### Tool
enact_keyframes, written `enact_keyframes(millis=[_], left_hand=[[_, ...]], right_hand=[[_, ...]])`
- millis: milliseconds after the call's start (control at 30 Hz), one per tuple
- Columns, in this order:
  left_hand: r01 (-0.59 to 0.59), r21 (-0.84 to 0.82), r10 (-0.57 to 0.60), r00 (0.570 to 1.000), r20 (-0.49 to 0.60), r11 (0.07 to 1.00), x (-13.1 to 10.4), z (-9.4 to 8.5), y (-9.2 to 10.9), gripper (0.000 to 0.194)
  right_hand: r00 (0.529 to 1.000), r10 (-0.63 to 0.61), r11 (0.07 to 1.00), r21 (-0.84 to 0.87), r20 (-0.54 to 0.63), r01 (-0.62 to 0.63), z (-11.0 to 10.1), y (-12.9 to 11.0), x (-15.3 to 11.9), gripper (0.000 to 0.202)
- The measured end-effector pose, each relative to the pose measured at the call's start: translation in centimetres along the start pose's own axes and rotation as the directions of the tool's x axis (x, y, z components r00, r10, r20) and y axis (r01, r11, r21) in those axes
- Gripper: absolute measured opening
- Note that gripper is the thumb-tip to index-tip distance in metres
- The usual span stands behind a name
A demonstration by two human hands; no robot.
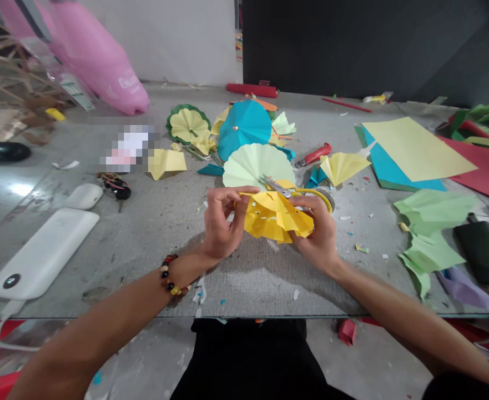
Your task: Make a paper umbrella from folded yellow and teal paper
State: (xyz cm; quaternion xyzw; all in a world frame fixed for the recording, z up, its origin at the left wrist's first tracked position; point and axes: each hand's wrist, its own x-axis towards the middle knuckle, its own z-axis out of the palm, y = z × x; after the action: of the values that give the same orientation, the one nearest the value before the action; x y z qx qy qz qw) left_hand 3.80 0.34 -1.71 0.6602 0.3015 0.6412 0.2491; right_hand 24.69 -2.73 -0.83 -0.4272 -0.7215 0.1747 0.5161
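Observation:
A pleated yellow paper piece (275,216) with small cut-out holes is held up between both hands over the grey table. My left hand (225,222) pinches its left edge between thumb and fingertips. On the right edge, my right hand (317,230) grips the same paper, thumb in front. Scissors with yellow handles (280,188) lie just behind the paper, blades pointing left over a pale green scalloped paper disc (256,164). Whether the right fingers touch the scissor handle is unclear. Behind the disc stands a blue pleated paper circle (246,128).
A white power bank (42,253) with a cable lies left, near a white case (85,196). A red-handled cutter (314,154) lies behind the right hand. Stacked coloured sheets (419,147), green folded paper (433,233) and a black object (483,250) are right.

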Motion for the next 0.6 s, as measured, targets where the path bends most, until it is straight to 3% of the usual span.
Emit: enact_keyframes(millis=[67,167,233,367,600], left_hand=[[-0.061,0.090,0.061,0.998,0.004,0.994,0.37,-0.28,0.16,0.004],[-0.188,0.237,0.167,0.980,0.109,0.953,0.75,-0.72,0.19,0.023],[-0.222,0.288,0.182,0.970,0.162,0.931,0.87,-0.81,0.06,0.025],[-0.175,0.344,0.121,0.978,0.172,0.923,0.89,-0.61,-0.22,0.018],[-0.097,0.327,0.071,0.993,0.092,0.940,0.42,-0.71,-0.64,0.029]], right_hand=[[1.000,-0.003,1.000,-0.008,-0.007,0.003,-0.02,0.00,-0.04,0.043],[1.000,0.018,1.000,-0.024,-0.015,-0.019,-0.01,0.01,-0.09,0.042],[0.999,0.047,0.999,-0.006,-0.012,-0.047,0.06,0.10,-0.18,0.044],[0.998,0.068,0.998,0.015,-0.020,-0.067,0.25,0.39,-0.42,0.045],[0.996,0.090,0.996,0.000,-0.029,-0.090,0.23,0.57,-0.69,0.050]])
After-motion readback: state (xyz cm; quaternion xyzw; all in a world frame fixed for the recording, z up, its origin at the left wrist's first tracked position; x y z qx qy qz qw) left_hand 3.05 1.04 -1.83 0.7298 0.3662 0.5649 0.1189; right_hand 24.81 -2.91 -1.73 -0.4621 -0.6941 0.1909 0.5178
